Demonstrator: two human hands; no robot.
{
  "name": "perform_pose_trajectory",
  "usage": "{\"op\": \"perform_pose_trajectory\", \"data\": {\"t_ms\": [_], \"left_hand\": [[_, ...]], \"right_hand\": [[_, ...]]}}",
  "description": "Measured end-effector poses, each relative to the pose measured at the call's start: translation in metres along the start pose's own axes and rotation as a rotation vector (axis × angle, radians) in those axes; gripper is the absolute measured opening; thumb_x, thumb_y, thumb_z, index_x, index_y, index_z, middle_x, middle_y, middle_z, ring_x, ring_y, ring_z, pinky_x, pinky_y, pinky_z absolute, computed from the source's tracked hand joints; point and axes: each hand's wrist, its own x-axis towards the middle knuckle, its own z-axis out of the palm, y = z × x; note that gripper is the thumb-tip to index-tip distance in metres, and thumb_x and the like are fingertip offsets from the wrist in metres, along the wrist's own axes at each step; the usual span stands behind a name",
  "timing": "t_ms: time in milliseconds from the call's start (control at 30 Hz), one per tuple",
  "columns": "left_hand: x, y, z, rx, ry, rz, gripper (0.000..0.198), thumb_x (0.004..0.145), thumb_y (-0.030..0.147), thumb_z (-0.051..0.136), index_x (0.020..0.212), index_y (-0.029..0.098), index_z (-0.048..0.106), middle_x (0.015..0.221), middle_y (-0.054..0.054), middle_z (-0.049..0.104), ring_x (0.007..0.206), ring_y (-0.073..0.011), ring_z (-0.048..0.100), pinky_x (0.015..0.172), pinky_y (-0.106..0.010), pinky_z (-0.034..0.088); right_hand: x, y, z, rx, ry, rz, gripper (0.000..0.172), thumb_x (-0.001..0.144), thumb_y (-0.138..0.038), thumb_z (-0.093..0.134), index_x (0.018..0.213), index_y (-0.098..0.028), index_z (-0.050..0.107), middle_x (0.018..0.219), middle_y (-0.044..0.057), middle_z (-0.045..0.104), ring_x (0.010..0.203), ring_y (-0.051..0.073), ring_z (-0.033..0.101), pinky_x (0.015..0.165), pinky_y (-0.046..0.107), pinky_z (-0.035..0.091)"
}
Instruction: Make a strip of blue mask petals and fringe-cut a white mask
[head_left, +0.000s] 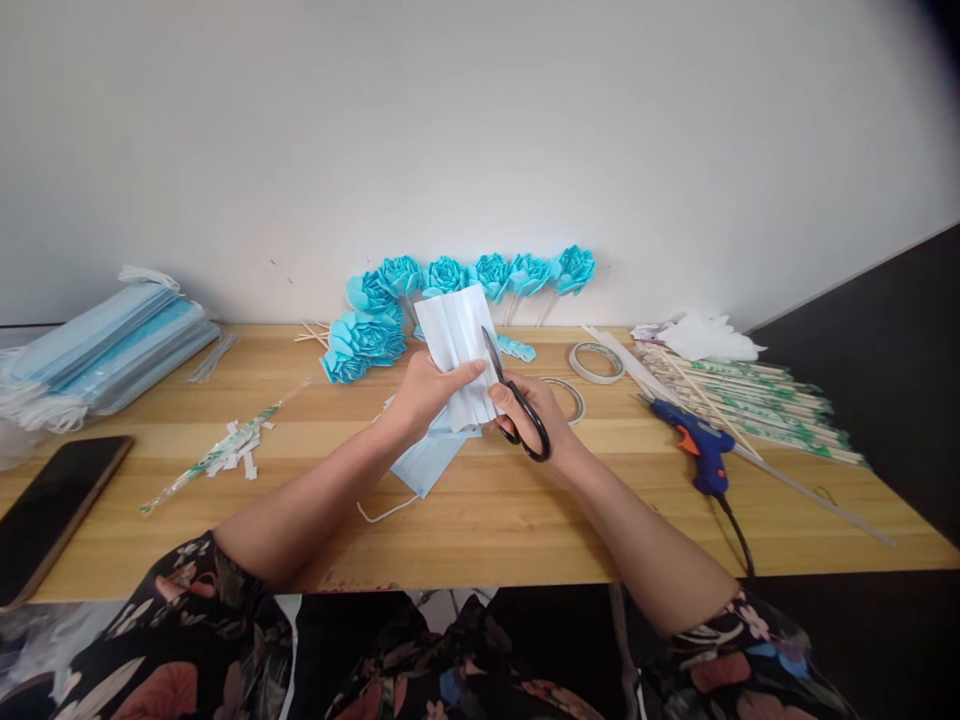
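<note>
My left hand (435,390) is closed on a light blue face mask (454,325), held upright above the table with its pleats running lengthwise. In my right hand (540,405) is a pair of black-handled scissors (534,430). Their dark blades point up and lie against the right edge of the mask. The thumb of my right hand is close to the mask's lower right edge; whether it grips the mask too I cannot tell. Beneath my hands another blue mask (424,465) lies on the wooden table (480,530), an ear loop trailing to the left.
Several blue flowers (491,275) on sticks stand by the wall. A stack of masks (112,340), a phone (64,500) and white scraps (244,450) lie left. Tape rolls (596,363), a blue glue gun (697,440) with its cord and wrapped sticks (780,400) are right.
</note>
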Motion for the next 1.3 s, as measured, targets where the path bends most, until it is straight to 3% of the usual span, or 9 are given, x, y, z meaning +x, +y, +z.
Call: {"op": "perform_pose_trajectory", "data": {"t_ms": [133,500,933,1067,1300], "left_hand": [[0.0005,-0.0012,-0.0004,0.003,0.001,0.011,0.04,0.065,0.036,0.083,0.094,0.009,0.072,0.093,-0.012,0.076,0.079,-0.0249,0.069,0.071,-0.035,0.056],[0.0004,-0.0003,0.0007,-0.043,0.042,0.049,0.042,0.072,0.04,0.08,0.099,0.01,0.071,0.097,-0.013,0.076,0.082,-0.0245,0.07,0.069,-0.033,0.056],[0.0087,0.0008,-0.0065,-0.136,0.081,0.052,0.041,0.067,0.041,0.084,0.092,0.013,0.068,0.085,-0.008,0.073,0.071,-0.0213,0.067,0.066,-0.033,0.055],[0.0076,0.0025,-0.0062,-0.148,0.074,0.057,0.038,0.068,0.039,0.082,0.091,0.013,0.067,0.083,-0.007,0.072,0.069,-0.0205,0.066,0.066,-0.033,0.055],[0.001,-0.002,0.0008,-0.054,0.083,0.06,0.035,0.068,0.037,0.081,0.089,0.012,0.07,0.086,-0.009,0.074,0.076,-0.0225,0.068,0.069,-0.032,0.055]], "right_hand": [[0.0001,0.0006,0.0003,0.011,0.01,0.019,0.061,0.075,-0.081,0.06,0.063,-0.023,0.045,0.044,-0.005,0.043,0.043,0.013,0.051,0.045,0.026,0.037],[-0.0007,-0.0018,0.0026,0.027,0.015,0.022,0.061,0.076,-0.078,0.063,0.06,-0.023,0.044,0.042,-0.007,0.041,0.04,0.009,0.045,0.046,0.025,0.042],[-0.0017,0.0039,0.0063,0.004,-0.025,0.036,0.059,0.076,-0.075,0.065,0.06,-0.023,0.044,0.045,-0.006,0.042,0.042,0.01,0.044,0.049,0.027,0.044],[-0.0015,0.0037,0.0047,-0.072,-0.077,0.001,0.063,0.077,-0.084,0.055,0.067,-0.022,0.046,0.051,-0.004,0.046,0.05,0.014,0.052,0.05,0.027,0.038],[-0.0005,0.0014,0.0018,-0.174,-0.09,-0.095,0.068,0.081,-0.089,0.039,0.072,-0.022,0.046,0.063,0.0,0.051,0.061,0.015,0.046,0.058,0.029,0.033]]}}
